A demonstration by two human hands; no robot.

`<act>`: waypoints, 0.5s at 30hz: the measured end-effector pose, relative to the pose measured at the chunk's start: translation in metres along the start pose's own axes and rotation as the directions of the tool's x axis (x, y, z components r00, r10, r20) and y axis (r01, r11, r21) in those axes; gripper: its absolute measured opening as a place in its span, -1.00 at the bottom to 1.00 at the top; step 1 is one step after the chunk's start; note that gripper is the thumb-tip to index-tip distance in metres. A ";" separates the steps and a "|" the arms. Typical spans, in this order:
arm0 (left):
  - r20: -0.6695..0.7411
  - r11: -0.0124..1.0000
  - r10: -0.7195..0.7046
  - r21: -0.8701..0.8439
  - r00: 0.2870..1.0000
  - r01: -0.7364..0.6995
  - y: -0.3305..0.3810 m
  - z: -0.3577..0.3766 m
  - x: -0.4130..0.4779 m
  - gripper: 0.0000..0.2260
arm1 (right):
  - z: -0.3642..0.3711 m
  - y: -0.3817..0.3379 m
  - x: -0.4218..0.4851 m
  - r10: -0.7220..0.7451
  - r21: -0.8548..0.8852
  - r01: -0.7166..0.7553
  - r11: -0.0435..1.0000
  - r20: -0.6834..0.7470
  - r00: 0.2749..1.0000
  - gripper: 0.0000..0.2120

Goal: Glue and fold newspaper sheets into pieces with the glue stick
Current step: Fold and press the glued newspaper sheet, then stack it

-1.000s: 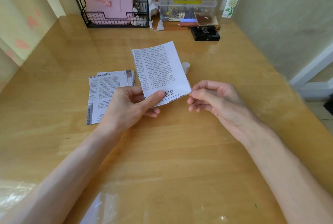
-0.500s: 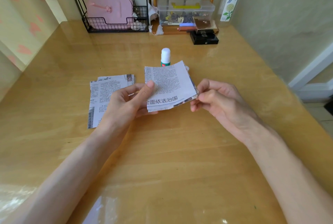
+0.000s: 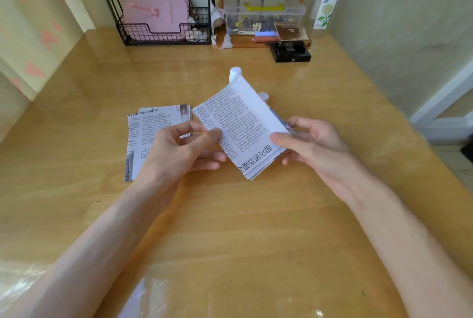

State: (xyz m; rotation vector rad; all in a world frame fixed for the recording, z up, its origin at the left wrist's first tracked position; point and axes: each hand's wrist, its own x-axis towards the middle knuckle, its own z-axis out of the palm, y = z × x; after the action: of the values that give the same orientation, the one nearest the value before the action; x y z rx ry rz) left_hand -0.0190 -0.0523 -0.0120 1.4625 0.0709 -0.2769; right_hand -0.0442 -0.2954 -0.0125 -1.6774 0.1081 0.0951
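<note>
I hold a folded newspaper piece [image 3: 243, 128] just above the middle of the wooden table [image 3: 230, 215], turned diagonally with a bold headline at its near edge. My left hand [image 3: 179, 148] pinches its left edge between thumb and fingers. My right hand [image 3: 309, 146] grips the right edge, thumb on top and fingers underneath. The white top of the glue stick [image 3: 235, 73] pokes out behind the sheet's far corner, and its loose white cap [image 3: 263, 96] lies just to the right. A stack of newspaper pieces [image 3: 151, 133] lies flat on the table, partly under my left hand.
Along the back wall stand a black wire basket [image 3: 163, 33] with a pink case, a clear plastic box [image 3: 263, 16] under a small wooden shelf, black boxes [image 3: 291, 52] and a tall clear bottle [image 3: 326, 2]. The table's right edge runs next to a wall.
The sheet has been turned clockwise and lowered flatter, now covering most of the glue stick. My right thumb has moved on top of the right edge, and my left hand shifted to the left edge.
</note>
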 end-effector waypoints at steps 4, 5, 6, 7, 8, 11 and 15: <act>-0.125 0.987 0.050 0.157 0.991 -0.030 0.002 -0.001 0.002 -0.79 | -0.009 0.003 0.003 0.009 -0.119 -0.008 0.993 0.008 1.000 -0.89; -0.158 0.975 0.076 0.220 0.984 -0.040 0.001 -0.003 0.004 -0.83 | -0.012 0.004 0.003 0.011 -0.159 -0.006 0.987 0.028 1.000 -0.90; -0.178 0.958 0.108 0.282 0.978 -0.054 0.000 -0.006 0.006 -0.87 | -0.014 0.005 0.003 0.012 -0.191 -0.003 0.982 0.047 0.999 -0.91; -0.180 0.938 0.140 0.338 0.974 -0.072 -0.003 -0.010 0.009 -0.89 | -0.015 0.006 0.003 0.008 -0.214 0.006 0.977 0.065 0.998 -0.92; -0.166 0.919 0.169 0.382 0.971 -0.095 -0.005 -0.013 0.011 -0.90 | -0.015 0.007 0.004 -0.004 -0.235 0.022 0.972 0.076 0.997 -0.93; -0.095 0.853 0.220 0.501 0.971 -0.145 -0.012 -0.019 0.014 -0.92 | -0.017 0.012 0.008 -0.074 -0.330 0.092 0.940 0.067 0.995 -0.96; -0.029 0.760 0.251 0.625 0.968 -0.179 -0.016 -0.020 0.015 -0.89 | -0.016 0.022 0.015 -0.169 -0.436 0.155 0.886 0.006 0.986 -0.97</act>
State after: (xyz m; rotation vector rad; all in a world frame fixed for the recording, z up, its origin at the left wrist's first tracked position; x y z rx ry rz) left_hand -0.0055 -0.0364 -0.0332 2.1290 -0.1136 -0.0183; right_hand -0.0320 -0.3139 -0.0345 -2.1313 -0.0345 -0.0393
